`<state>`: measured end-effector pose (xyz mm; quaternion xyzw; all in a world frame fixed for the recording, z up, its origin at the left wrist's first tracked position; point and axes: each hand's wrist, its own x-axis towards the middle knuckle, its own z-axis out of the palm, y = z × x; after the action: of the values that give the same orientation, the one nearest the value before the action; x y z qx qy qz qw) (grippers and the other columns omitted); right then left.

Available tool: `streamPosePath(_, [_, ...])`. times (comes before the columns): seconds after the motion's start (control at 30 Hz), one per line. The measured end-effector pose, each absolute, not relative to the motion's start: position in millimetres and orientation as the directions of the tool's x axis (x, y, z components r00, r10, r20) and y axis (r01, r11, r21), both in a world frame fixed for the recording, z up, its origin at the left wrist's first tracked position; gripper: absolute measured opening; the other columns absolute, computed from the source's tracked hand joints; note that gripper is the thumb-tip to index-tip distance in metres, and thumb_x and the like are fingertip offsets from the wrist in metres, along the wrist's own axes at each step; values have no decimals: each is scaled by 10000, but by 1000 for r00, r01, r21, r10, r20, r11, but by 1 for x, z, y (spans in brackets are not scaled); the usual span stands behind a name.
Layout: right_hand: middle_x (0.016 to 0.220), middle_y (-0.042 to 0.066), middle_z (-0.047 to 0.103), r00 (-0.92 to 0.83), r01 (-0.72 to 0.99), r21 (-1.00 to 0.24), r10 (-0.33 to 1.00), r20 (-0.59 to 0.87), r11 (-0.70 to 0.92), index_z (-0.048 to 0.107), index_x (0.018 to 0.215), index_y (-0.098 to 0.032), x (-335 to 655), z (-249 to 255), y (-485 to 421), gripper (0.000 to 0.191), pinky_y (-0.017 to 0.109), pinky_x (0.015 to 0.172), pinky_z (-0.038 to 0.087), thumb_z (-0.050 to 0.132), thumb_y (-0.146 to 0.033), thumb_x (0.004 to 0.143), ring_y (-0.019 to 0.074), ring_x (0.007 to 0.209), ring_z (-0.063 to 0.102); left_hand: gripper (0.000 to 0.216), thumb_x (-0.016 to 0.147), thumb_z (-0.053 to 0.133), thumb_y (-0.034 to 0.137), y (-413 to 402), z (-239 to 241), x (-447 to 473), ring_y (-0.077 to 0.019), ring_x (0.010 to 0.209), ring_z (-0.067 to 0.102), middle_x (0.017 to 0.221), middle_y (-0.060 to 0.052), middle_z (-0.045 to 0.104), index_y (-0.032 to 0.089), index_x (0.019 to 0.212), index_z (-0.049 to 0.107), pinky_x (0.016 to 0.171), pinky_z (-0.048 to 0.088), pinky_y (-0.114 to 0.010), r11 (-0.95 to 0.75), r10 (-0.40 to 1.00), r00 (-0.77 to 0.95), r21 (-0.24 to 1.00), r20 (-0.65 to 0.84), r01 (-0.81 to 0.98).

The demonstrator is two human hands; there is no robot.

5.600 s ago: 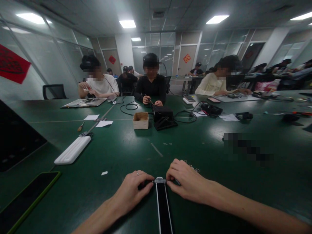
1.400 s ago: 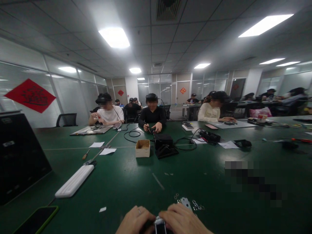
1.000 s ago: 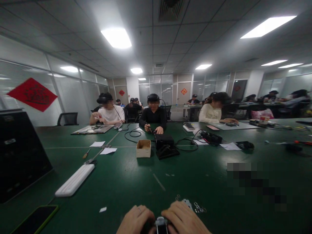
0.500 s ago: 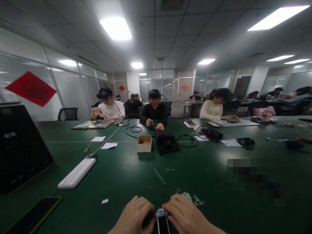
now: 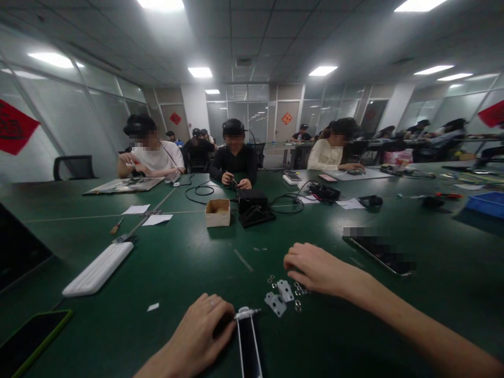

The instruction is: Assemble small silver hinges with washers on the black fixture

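Observation:
At the bottom centre lies a narrow metal frame [image 5: 247, 315] with two long pale rods and a crosspiece at its far end. My left hand [image 5: 205, 328], a ring on one finger, is closed on the left end of that crosspiece. My right hand [image 5: 313, 265] hovers further forward, fingers bent and thumb apart from them, with nothing visible in it. Just below its fingertips are several small metal rings or nuts [image 5: 298, 305]. Beside these lie two flat grey plates with holes, a nearer plate [image 5: 275, 304] and a farther plate [image 5: 285, 290].
On the green table [image 5: 177, 273] are a white power strip [image 5: 98, 270], a green-edged phone [image 5: 35, 338], a small open box [image 5: 218, 214], a black device [image 5: 254, 207] and another phone [image 5: 378, 254] at right. A blue tray [image 5: 486, 205] sits far right. Co-workers sit across.
My right hand has left the metal frame and moved forward and right to the small rings. My left hand stays at the frame. The view has tilted down and turned right.

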<state>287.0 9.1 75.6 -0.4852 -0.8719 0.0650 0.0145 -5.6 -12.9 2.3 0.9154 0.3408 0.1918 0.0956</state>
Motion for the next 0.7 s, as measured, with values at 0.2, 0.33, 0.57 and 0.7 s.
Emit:
streamPosePath(0.2, [927, 68, 640, -350, 937, -118, 863, -364, 330, 659, 924, -166, 301, 74, 8, 189, 272, 610, 392, 602, -95, 759, 210, 819, 600, 146, 882, 432, 181, -13, 2, -5, -181, 724, 572, 825, -38, 644, 197, 909, 575, 668, 431, -293, -747, 662, 690, 331, 291, 577])
streamPosePath(0.33, [943, 60, 641, -275, 961, -97, 860, -431, 259, 655, 913, -179, 299, 75, 6, 241, 256, 569, 378, 620, -58, 707, 205, 801, 609, 150, 888, 431, 181, -13, 2, -5, -179, 732, 571, 837, -36, 640, 200, 928, 574, 669, 436, -291, -740, 669, 693, 338, 269, 582])
streamPosePath(0.57, [839, 42, 629, -270, 963, -135, 855, -442, 234, 649, 826, -168, 301, 70, 11, 188, 249, 553, 372, 541, -42, 740, 161, 711, 576, 147, 897, 427, 191, -12, 2, -4, -180, 725, 583, 829, -35, 642, 197, 919, 572, 651, 433, -284, -756, 652, 693, 331, 307, 564])
streamPosePath(0.7, [830, 40, 618, -284, 959, -142, 861, -421, 247, 645, 828, -157, 299, 74, 11, 184, 250, 563, 365, 543, -28, 745, 156, 708, 562, 137, 880, 444, 178, -13, 6, -3, -182, 708, 588, 811, -33, 645, 195, 902, 577, 630, 432, -279, -755, 653, 699, 318, 292, 573])
